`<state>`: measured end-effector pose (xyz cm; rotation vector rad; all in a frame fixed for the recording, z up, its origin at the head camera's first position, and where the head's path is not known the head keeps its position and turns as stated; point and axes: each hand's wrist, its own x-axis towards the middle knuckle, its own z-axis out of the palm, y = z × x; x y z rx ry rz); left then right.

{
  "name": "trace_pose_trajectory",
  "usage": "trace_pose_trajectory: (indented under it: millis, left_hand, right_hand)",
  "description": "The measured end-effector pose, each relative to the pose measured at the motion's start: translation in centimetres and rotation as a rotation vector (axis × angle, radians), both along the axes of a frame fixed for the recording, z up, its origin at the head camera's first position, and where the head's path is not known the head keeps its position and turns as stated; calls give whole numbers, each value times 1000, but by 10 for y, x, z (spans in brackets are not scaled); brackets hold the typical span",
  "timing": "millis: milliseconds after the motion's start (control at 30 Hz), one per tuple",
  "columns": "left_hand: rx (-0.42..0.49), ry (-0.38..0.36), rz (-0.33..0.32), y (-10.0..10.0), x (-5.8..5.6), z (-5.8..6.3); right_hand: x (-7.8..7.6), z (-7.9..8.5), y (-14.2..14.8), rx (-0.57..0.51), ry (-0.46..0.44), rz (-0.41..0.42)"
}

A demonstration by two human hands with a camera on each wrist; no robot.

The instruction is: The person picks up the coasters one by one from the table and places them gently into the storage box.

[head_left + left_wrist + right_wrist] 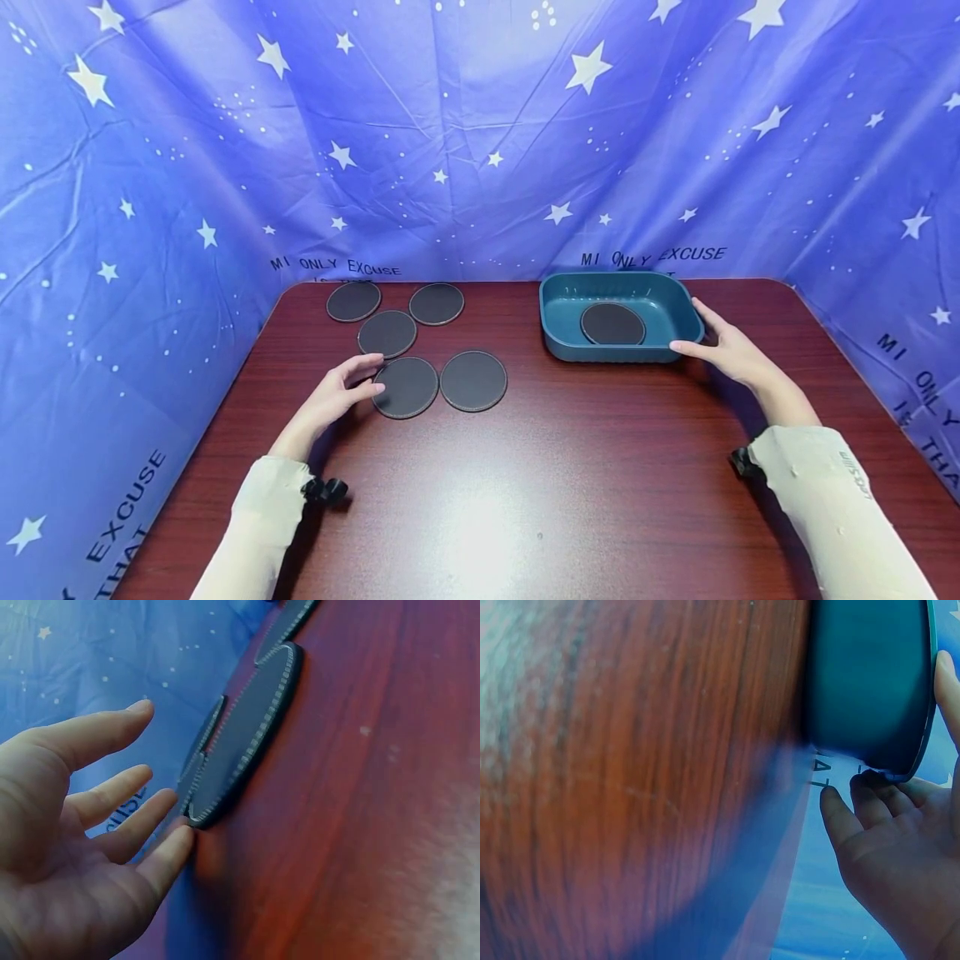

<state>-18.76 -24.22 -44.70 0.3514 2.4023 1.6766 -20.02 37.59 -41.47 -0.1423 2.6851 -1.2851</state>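
"Describing those round coasters (474, 381), what would you say first?"

"Dark grey to black faces, fairly matt, with a line of pale stitching running just inside the edge. Five lie flat on the glossy reddish-brown table (540, 467), left of centre: three towards the back, two side by side in front. A sixth coaster (612, 323) sits inside the teal dish (671, 317), a rounded rectangle at the back right, shiny within."

"Can you read any lettering?"

"Black capitals on the starry blue backdrop (465, 100): MI ONLY EXCUSE, repeated, with IS THAT partly in sight. The right sleeve (817, 483) also carries small print by the cuff, too small for me to make out."

"And how is the left hand (328, 402) posed?"

"It's at the left edge of the front-left coaster (408, 390), thumb and fingers spread apart, gripping nothing. Its fingertips are right beside the rim; whether they touch, I can't tell."

"The right hand (731, 350)?"

"That one holds the dish by its right end, thumb on the near corner of the rim, fingers round the outer end wall. Both sleeved forearms (258, 508) slant forward from the near side, a small black device (326, 490) showing at the left cuff."
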Motion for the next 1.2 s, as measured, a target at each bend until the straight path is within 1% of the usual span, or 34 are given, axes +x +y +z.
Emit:
trace_pose_trajectory:
  millis: [100, 233, 433, 567, 633, 700, 800, 867, 1033, 1200]
  left_hand:
    - [25, -24, -16, -1, 1, -6]
    - [1, -14, -54, -3, 4, -12]
    - [-95, 46, -87, 0, 5, -13]
    - [-154, 115, -99, 6, 7, -13]
    - [-185, 154, -102, 8, 8, -12]
    - [-237, 195, -98, 10, 9, -12]
    - [-310, 235, -90, 11, 10, -12]
    - [-343, 241, -78, 12, 11, -12]
    - [-377, 239, -59, 13, 12, -11]
    - [-398, 256, -71, 17, 10, -9]
  right_hand:
    - [0, 0, 0, -6, 2, 0]
    - [-1, 0, -1, 2, 6, -2]
    - [0, 1, 0, 8, -17, -6]
    - [0, -1, 2, 12, -18, -8]
    - [0, 0, 3, 14, -16, -6]
    - [1, 0, 2, 20, -9, -7]
    - [1, 0, 2, 18, -3, -1]
    - [1, -1, 1, 16, -1, 2]
    - [-1, -3, 1, 9, 0, 1]
    - [-2, -3, 0, -7, -12, 0]
